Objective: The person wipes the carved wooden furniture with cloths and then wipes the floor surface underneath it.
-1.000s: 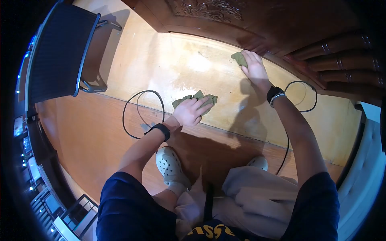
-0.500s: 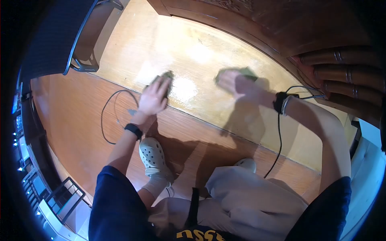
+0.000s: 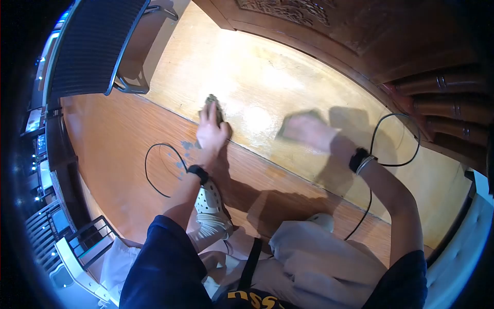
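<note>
My left hand (image 3: 211, 135) is closed on a crumpled dark green cloth (image 3: 212, 99), held against the pale wood surface near its seam with the redder floor. Further right, my right hand (image 3: 310, 131) is smeared by motion over a flat green cloth (image 3: 281, 133). Its fingers are blurred, but the cloth lies under the palm and moves with the hand. The pale wood floor (image 3: 247, 77) around both hands looks glossy and wet, with bright reflections. Both wrists carry black bands with thin black cables.
Reddish wooden furniture (image 3: 370, 56) with carved panels borders the far and right side. A dark ribbed chair (image 3: 95, 49) stands upper left. Loose black cables (image 3: 163, 146) trail near both wrists. My white clogs (image 3: 207, 198) rest on the reddish floor (image 3: 123, 139). Small bluish spots (image 3: 188, 146) mark that floor.
The view has shifted, moving the scene rightward and down. My right hand and its cloth have moved nearer my body over the pale floor. My left hand stays on its cloth near the seam.
</note>
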`<state>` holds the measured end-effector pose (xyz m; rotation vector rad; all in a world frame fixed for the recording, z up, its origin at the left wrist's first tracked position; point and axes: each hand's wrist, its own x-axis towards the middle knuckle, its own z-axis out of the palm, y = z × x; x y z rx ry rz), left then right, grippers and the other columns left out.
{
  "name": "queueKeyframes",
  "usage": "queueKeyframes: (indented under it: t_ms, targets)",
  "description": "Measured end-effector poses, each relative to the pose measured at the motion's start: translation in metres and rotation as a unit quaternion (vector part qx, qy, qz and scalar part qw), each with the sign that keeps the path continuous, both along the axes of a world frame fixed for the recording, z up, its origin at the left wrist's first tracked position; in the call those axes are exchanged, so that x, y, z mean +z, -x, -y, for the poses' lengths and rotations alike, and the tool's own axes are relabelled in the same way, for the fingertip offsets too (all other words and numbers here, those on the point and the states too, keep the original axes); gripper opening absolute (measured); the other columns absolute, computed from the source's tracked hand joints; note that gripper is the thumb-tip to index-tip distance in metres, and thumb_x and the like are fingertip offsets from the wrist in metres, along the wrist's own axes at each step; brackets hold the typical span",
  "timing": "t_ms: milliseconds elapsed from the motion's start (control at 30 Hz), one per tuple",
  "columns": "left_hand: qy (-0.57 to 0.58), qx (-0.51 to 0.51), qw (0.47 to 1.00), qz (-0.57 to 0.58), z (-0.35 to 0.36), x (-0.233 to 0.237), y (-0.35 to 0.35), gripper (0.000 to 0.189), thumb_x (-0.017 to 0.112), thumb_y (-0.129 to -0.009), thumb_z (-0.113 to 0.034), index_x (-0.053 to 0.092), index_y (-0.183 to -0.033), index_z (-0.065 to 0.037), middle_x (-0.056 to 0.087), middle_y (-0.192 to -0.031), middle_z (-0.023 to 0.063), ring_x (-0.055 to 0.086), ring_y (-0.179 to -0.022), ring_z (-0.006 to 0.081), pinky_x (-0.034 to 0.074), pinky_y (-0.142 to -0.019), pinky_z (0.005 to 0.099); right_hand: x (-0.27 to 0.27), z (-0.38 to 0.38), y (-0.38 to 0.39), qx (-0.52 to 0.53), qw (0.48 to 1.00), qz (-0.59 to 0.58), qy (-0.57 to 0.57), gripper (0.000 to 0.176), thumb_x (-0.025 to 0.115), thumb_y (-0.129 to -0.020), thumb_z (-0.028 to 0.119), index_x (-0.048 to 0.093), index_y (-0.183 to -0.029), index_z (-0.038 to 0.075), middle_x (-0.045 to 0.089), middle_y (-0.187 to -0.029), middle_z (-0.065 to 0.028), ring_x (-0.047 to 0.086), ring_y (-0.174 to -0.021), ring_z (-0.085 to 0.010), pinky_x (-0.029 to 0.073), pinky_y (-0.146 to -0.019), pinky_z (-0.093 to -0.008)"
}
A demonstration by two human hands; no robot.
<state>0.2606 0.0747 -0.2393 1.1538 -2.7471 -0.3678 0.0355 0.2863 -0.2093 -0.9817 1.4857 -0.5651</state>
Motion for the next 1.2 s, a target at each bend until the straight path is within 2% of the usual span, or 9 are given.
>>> queueKeyframes:
  t_ms: [33, 67, 133, 467, 567, 667, 933, 1033, 1200]
  targets:
    - [-0.024, -0.011, 1.000, 0.003, -0.015, 0.005, 0.004, 0.065, 0.052, -0.071, -0.019, 0.045, -0.134, -0.008, 0.044, -0.134, 0.0195, 0.055, -0.109, 0.0372, 0.051, -0.087, 0.0421, -0.055, -0.015, 0.015, -0.059, 0.969, -0.188, 0.149, 0.029, 0.054, -0.093, 0.015, 0.054, -0.121, 0.006, 0.056, -0.122, -0.0091, 0.054, -0.113, -0.0201, 0.046, -0.099, -0.0312]
    - [-0.030, -0.039, 0.999, -0.004, -0.028, 0.003, 0.006, 0.065, 0.052, -0.071, -0.018, 0.045, -0.134, -0.009, 0.044, -0.134, 0.0191, 0.056, -0.107, 0.0369, 0.051, -0.086, 0.0422, 0.022, -0.003, 0.035, -0.017, 0.966, -0.236, 0.100, 0.037, 0.055, -0.091, 0.015, 0.051, -0.127, 0.010, 0.052, -0.129, -0.0074, 0.049, -0.119, -0.0196, 0.041, -0.105, -0.0327]
    - [-0.033, -0.097, 0.995, -0.011, -0.049, -0.006, 0.006, 0.065, 0.053, -0.070, -0.019, 0.046, -0.134, -0.010, 0.044, -0.134, 0.0184, 0.057, -0.104, 0.0357, 0.051, -0.085, 0.0423, -0.046, -0.016, 0.058, -0.050, 0.806, -0.528, 0.265, 0.049, 0.060, -0.086, 0.010, 0.047, -0.132, 0.014, 0.047, -0.135, -0.0074, 0.045, -0.124, -0.0224, 0.036, -0.108, -0.0354]
    - [0.000, -0.208, 0.977, -0.051, -0.053, -0.021, 0.002, 0.061, 0.057, -0.069, -0.019, 0.051, -0.129, -0.012, 0.049, -0.129, 0.0139, 0.058, -0.086, 0.0302, 0.050, -0.074, 0.0402, -0.054, 0.003, 0.060, -0.129, 0.798, -0.534, 0.248, 0.057, 0.064, -0.077, 0.005, 0.047, -0.131, 0.013, 0.047, -0.135, -0.0068, 0.043, -0.126, -0.0252, 0.037, -0.106, -0.0373]
    - [0.011, -0.201, 0.978, -0.054, -0.056, -0.019, 0.003, 0.061, 0.057, -0.069, -0.020, 0.052, -0.129, -0.013, 0.049, -0.129, 0.0134, 0.058, -0.085, 0.0299, 0.050, -0.074, 0.0398, -0.072, -0.003, 0.040, -0.049, 0.731, -0.586, 0.346, 0.050, 0.064, -0.077, 0.007, 0.052, -0.126, 0.011, 0.053, -0.126, -0.0070, 0.047, -0.120, -0.0239, 0.040, -0.102, -0.0356]
    - [0.012, -0.196, 0.979, -0.050, -0.056, -0.017, 0.004, 0.059, 0.057, -0.069, -0.018, 0.052, -0.128, -0.013, 0.050, -0.129, 0.0131, 0.058, -0.089, 0.0302, 0.050, -0.077, 0.0401, -0.088, -0.013, -0.044, 0.044, 0.816, -0.306, 0.489, 0.037, 0.057, -0.081, 0.010, 0.057, -0.118, 0.007, 0.055, -0.114, -0.0081, 0.050, -0.108, -0.0240, 0.042, -0.099, -0.0361]
    - [0.010, -0.187, 0.981, -0.047, -0.060, -0.015, 0.004, 0.058, 0.055, -0.070, -0.016, 0.052, -0.127, -0.013, 0.050, -0.128, 0.0127, 0.057, -0.101, 0.0320, 0.049, -0.084, 0.0404, -0.049, -0.059, -0.096, 0.263, 0.823, -0.217, 0.455, 0.037, 0.055, -0.082, 0.005, 0.056, -0.119, 0.007, 0.049, -0.131, -0.0081, 0.039, -0.131, -0.0250, 0.036, -0.109, -0.0384]
    - [0.009, -0.187, 0.981, -0.050, -0.060, -0.015, 0.005, 0.058, 0.055, -0.070, -0.016, 0.052, -0.127, -0.013, 0.050, -0.128, 0.0130, 0.056, -0.104, 0.0327, 0.049, -0.085, 0.0403, -0.062, -0.043, -0.032, 0.222, 0.800, -0.302, 0.468, 0.033, 0.057, -0.085, 0.006, 0.055, -0.118, 0.004, 0.052, -0.129, -0.0105, 0.046, -0.126, -0.0247, 0.039, -0.107, -0.0372]
    - [0.006, -0.184, 0.982, -0.050, -0.059, -0.015, 0.005, 0.057, 0.056, -0.070, -0.016, 0.052, -0.127, -0.012, 0.050, -0.128, 0.0132, 0.056, -0.102, 0.0324, 0.048, -0.086, 0.0409, -0.018, -0.043, 0.082, -0.132, 0.868, -0.384, 0.287, 0.051, 0.052, -0.080, -0.003, 0.046, -0.131, 0.001, 0.044, -0.136, -0.0181, 0.039, -0.131, -0.0310, 0.032, -0.111, -0.0416]
